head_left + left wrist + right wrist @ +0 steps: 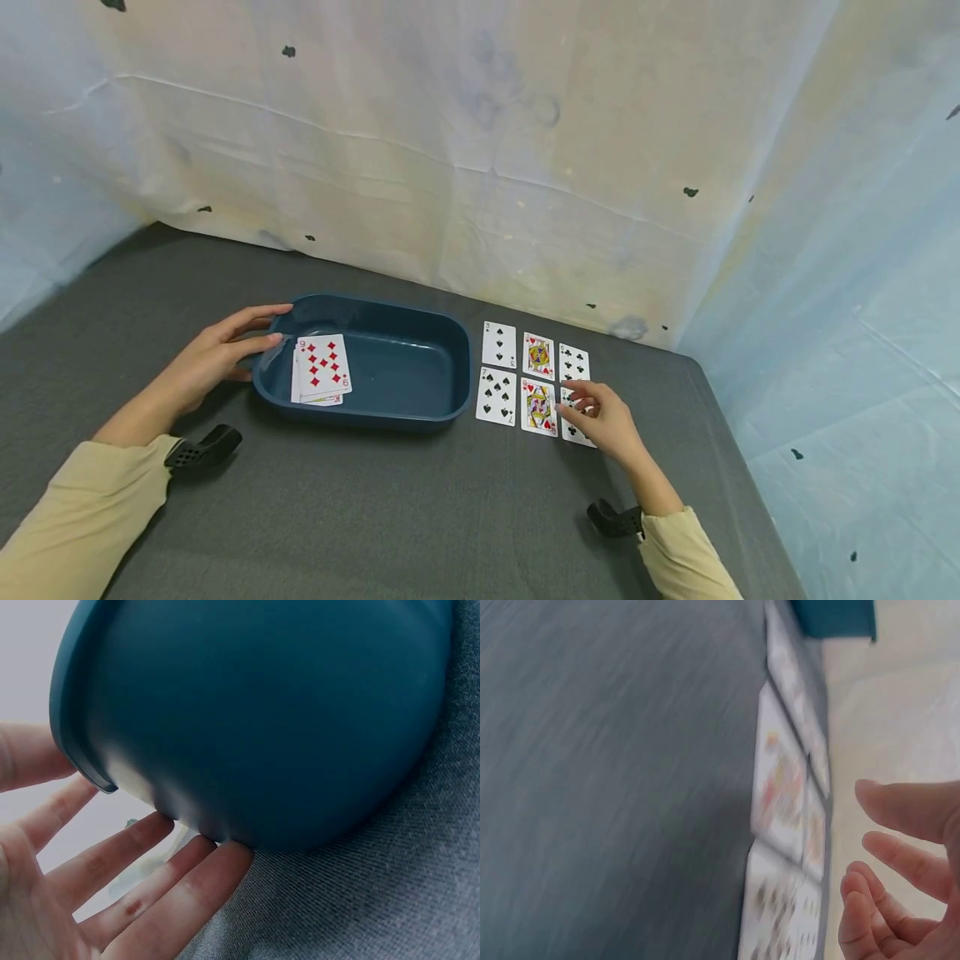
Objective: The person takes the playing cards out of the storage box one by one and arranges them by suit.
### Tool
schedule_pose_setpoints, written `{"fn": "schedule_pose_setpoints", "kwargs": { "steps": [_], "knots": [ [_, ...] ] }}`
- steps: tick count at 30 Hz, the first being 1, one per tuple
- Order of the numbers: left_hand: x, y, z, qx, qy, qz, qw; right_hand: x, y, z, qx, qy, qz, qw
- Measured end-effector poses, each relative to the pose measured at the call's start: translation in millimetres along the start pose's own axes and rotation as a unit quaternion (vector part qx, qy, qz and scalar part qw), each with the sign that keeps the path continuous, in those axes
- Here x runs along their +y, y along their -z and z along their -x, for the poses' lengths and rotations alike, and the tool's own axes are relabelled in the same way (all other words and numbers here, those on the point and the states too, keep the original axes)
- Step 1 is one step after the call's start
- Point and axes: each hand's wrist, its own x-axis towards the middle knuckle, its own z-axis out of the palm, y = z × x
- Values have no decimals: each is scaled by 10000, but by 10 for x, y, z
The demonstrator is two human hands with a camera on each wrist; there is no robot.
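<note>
Head view first: my left hand [202,362] is at the left end of the blue tray [360,422], fingers spread against its rim, the lower ones tucked out of sight behind its edge. In the tray sits a small stack of cards [322,367], a diamond card on top covering most of those below. Right of the tray, six more cards lie in two rows of three on the grey table [360,517]: there's the seven of spades [496,397], front left, and over the front-right club card [573,432] hangs my right hand [606,421], hiding much of it. Thumb and fingers are bent and apart, nothing visible between them. Both sleeves [93,492] run off the picture.

Over to the left wrist: straight fingertips touch the tray's outer wall, thumb up by the rim and cut off at the side. The tray's inside is out of sight.

Right wrist now: the table cards are slanted and smeared, faces unreadable. Thumb and forefinger stand parted, other fingers loosely curled; only a tray corner shows up top.
</note>
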Motion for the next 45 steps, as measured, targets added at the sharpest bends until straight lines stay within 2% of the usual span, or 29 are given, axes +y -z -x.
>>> {"fn": "schedule_pose_setpoints", "kwargs": {
  "steps": [12, 18, 28, 31, 39, 45],
  "knots": [
    [2, 0, 2, 15, 38, -50, 10000, -528, -181, -174, 86, 437, -1187, 9919],
    [5, -1, 9, 16, 23, -60, 10000, -811, -271, -291, 202, 630, -1781, 9818],
    [-5, 3, 3, -5, -46, 6, 10000, -1230, -474, -428, 238, 778, -2358, 9684],
    [-2, 3, 11, -2, -44, 31, 10000, -1373, -544, -461, 144, 830, -2451, 9658],
    [0, 9, 13, -24, -10, 93, 10000, -1681, -751, -562, -233, 952, -2353, 9670],
    [6, 10, 5, -9, 38, 99, 9999, -1927, -915, -628, -570, 528, -2615, 9621]
  ]
}}
